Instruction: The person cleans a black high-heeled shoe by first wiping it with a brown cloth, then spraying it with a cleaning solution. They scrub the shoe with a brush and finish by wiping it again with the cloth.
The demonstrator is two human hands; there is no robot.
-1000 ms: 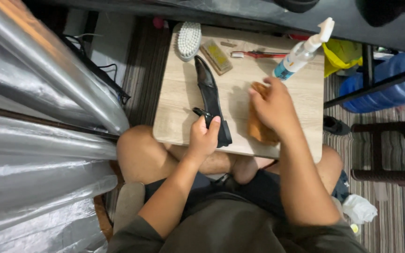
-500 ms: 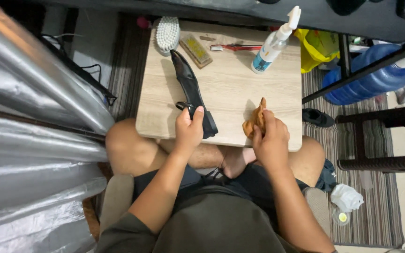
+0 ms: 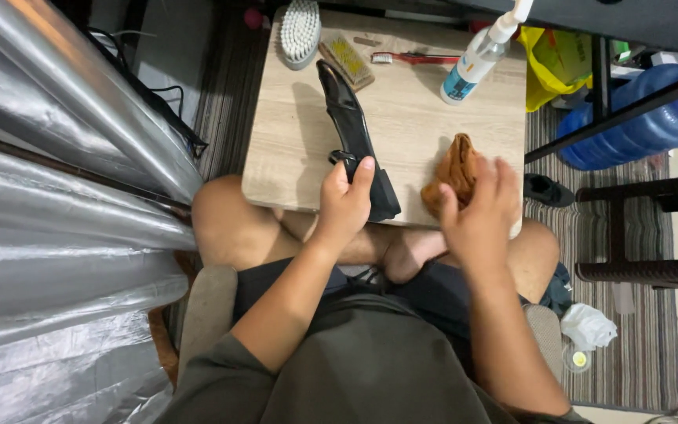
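A long black shoe (image 3: 347,118) lies lengthwise on a small light wooden table (image 3: 417,118) over my crossed legs. My left hand (image 3: 347,208) grips its near end, thumb and fingers wrapped around it. A crumpled brown cloth (image 3: 453,165) sits on the table's near right part. Just behind the cloth is my right hand (image 3: 480,224), fingers spread and slightly blurred, with the thumb and fingertips against the cloth's lower edge.
At the table's far edge lie a white-bristled brush (image 3: 300,31), a small wooden brush (image 3: 347,61), a red toothbrush (image 3: 417,57) and a spray bottle (image 3: 472,63). A blue water jug (image 3: 629,133), a yellow bag (image 3: 551,63) and a dark stool (image 3: 653,235) stand right. Silver sheeting (image 3: 56,196) hangs left.
My right hand drew the brown cloth back toward the table's near edge and its fingers have spread apart. My left hand stays on the shoe's near end.
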